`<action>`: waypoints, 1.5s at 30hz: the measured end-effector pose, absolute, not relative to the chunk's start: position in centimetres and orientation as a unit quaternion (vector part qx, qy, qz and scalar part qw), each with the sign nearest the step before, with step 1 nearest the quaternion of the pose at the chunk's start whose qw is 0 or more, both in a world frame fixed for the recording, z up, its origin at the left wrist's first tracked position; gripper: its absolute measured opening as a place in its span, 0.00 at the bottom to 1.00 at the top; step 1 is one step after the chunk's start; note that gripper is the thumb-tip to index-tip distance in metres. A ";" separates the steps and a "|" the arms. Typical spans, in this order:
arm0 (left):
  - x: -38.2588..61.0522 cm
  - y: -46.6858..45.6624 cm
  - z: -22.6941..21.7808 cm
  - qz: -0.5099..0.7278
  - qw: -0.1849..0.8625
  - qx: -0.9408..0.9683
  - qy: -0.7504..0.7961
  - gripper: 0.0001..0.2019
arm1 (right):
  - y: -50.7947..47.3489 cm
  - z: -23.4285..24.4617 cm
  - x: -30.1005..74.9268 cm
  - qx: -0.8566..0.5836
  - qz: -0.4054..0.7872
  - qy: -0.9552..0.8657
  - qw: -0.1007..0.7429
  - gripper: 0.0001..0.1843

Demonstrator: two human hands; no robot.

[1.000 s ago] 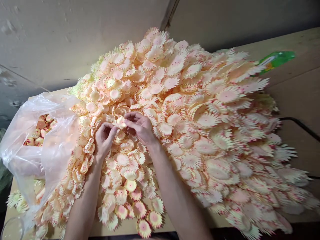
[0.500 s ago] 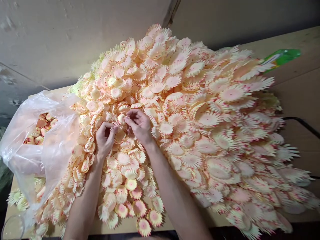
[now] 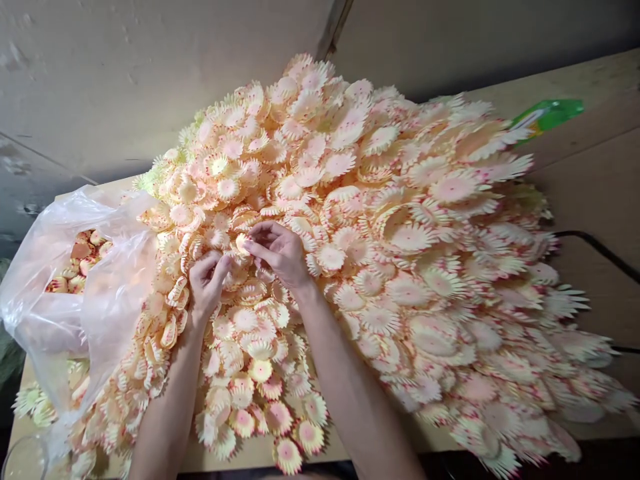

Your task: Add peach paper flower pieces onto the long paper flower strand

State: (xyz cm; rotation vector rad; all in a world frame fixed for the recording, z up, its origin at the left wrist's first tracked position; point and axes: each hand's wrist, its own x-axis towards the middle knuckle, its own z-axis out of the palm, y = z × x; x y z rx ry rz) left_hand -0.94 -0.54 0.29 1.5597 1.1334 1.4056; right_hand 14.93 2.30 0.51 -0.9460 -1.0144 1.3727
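A large heap of pale pink and cream artificial flower petals (image 3: 410, 237), round with fringed, red-specked edges, spreads under and around both hands. My right hand (image 3: 280, 253) pinches a small cream petal piece (image 3: 242, 244) between thumb and fingertips, just above the heap. To its left, my left hand (image 3: 207, 283) is closed, thumb against curled fingers; whatever lies in that pinch is too small or hidden to make out. The two hands are a short way apart. Several smaller yellow-edged flower pieces (image 3: 289, 455) with pink centres lie at the table's near edge.
A translucent plastic bag (image 3: 117, 280) on the left holds rolled red-and-cream pieces (image 3: 86, 257). A green packet (image 3: 555, 117) sticks out at the heap's far right. A black cable (image 3: 600, 247) crosses the table's right side. A wall (image 3: 165, 73) stands behind.
The view has shifted slightly. My left hand has drawn back a little from my right, and the small petal piece now shows more clearly at my right fingertips.
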 end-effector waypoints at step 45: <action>-0.8 -0.4 0.6 0.499 0.495 0.551 0.450 0.13 | 2.4 -0.5 14.1 -0.448 0.502 -0.378 0.636 0.14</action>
